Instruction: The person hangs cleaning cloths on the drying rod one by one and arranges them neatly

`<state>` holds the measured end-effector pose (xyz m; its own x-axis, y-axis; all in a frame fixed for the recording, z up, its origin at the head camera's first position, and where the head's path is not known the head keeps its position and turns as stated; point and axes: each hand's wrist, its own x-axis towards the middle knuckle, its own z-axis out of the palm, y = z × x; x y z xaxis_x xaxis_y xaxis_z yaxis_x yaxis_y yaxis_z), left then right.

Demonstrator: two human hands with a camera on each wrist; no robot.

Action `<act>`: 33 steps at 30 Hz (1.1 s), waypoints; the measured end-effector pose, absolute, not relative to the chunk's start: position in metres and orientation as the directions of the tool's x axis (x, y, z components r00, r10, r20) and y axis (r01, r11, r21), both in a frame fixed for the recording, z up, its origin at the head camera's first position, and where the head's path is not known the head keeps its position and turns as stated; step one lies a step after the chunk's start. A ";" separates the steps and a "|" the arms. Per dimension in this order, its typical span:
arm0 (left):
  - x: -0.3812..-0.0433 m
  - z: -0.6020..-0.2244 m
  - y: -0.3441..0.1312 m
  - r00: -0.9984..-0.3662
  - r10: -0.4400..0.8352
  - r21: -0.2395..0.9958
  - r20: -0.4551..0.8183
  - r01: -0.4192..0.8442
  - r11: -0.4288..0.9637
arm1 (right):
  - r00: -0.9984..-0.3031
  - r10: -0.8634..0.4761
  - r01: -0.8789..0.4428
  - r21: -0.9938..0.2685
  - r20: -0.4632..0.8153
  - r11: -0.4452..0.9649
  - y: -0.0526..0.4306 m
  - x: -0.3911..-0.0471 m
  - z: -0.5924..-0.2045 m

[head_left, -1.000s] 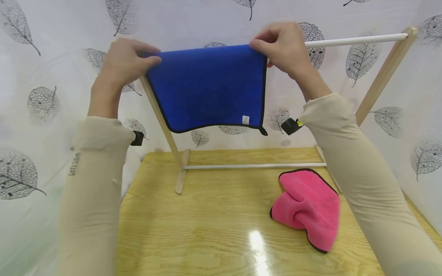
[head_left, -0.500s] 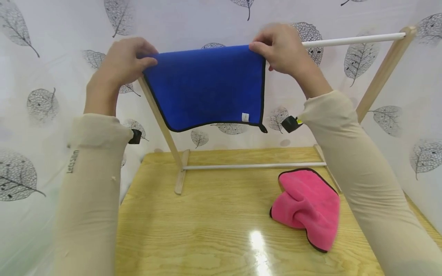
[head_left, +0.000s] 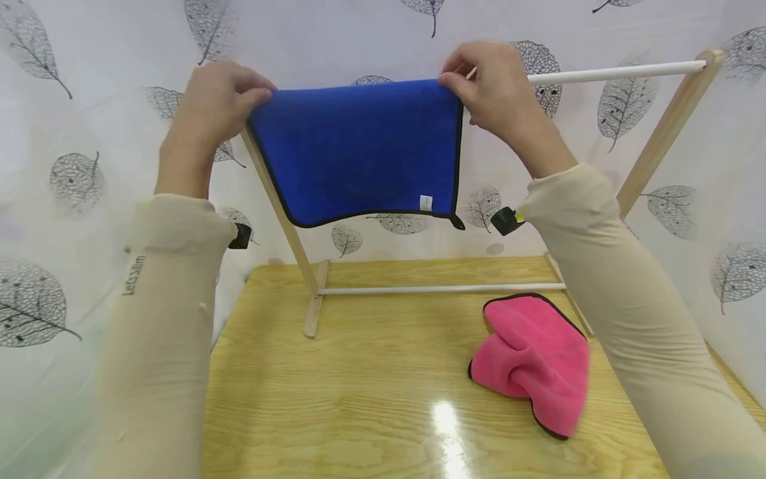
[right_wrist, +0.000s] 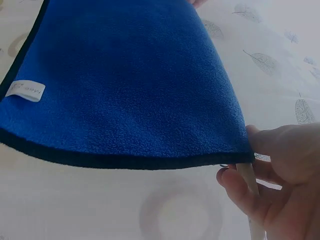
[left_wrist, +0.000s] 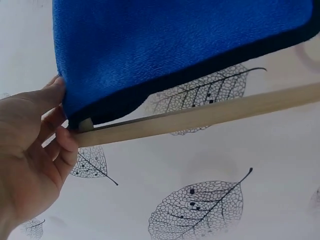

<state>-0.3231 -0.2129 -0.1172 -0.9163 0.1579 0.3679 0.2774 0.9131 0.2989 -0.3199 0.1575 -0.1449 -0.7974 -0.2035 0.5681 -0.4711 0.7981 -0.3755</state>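
Note:
A blue towel (head_left: 359, 153) with black edging and a small white tag hangs draped over the top rod of a wooden rack. My left hand (head_left: 212, 106) pinches its upper left corner, thumb in front, beside the top of the left post. In the left wrist view, that hand's fingers (left_wrist: 67, 142) reach behind the towel and the post end. At the upper right corner, my right hand (head_left: 493, 86) pinches the fold between thumb and fingers. The right wrist view shows the white rod (right_wrist: 247, 175) coming out from under the towel, with fingers curled about it.
A crumpled pink towel (head_left: 544, 359) with black edging lies on the wooden table (head_left: 335, 386), at the right. The rack's right post (head_left: 670, 133) slants up behind my right forearm. A lower white rod (head_left: 443, 289) joins the rack's feet. Leaf-patterned sheeting (head_left: 371, 40) forms the backdrop.
Both hands stay at the blue towel's top corners with only slight shifts. The towel's lower edge sits marginally higher. The pink towel has not moved.

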 end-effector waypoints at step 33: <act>-0.322 -0.121 -0.238 -0.949 0.177 0.423 0.262 0.278 0.862 | -0.736 -0.268 -0.542 -0.304 0.621 0.784 0.160 -0.323 -0.153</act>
